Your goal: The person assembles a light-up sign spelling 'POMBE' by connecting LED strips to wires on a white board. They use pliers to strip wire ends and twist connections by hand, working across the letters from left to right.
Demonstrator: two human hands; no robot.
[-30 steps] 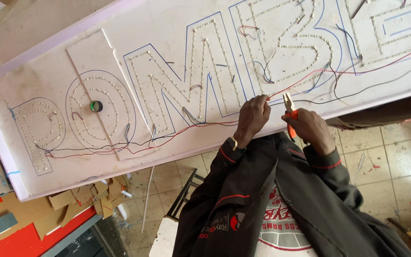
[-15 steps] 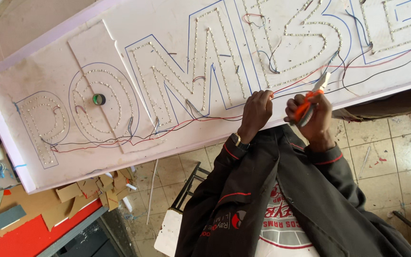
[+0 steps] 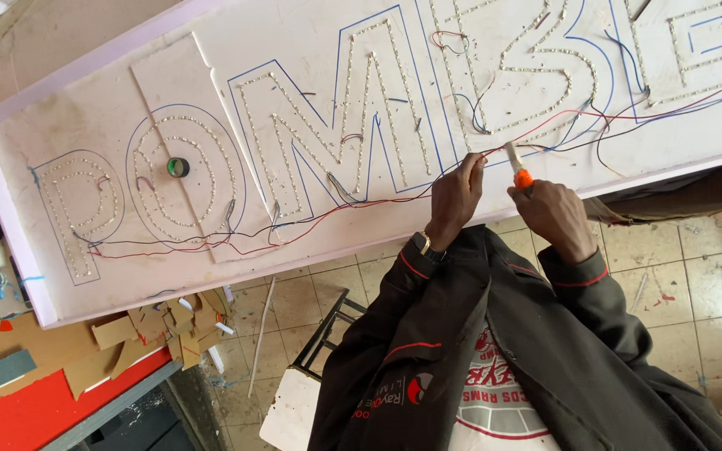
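Orange-handled cutter [image 3: 518, 167] gripped in the right hand [image 3: 551, 215] meets red and black wires [image 3: 495, 150] pinched by the left hand [image 3: 455, 196] at the white sign panel's [image 3: 85, 108] near edge; a taut, steady pinch would likely keep the cut clean.

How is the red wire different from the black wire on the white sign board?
The red wire is red and shows plainly against the white sign board; the black wire is dark. Under the round letter outline the black wire lies above the red wire; near the left hand they cross and tangle. Both are thin, loose and wavy, run along the board's lower part, and lead toward the left hand and the right hand, which holds an orange-handled tool.
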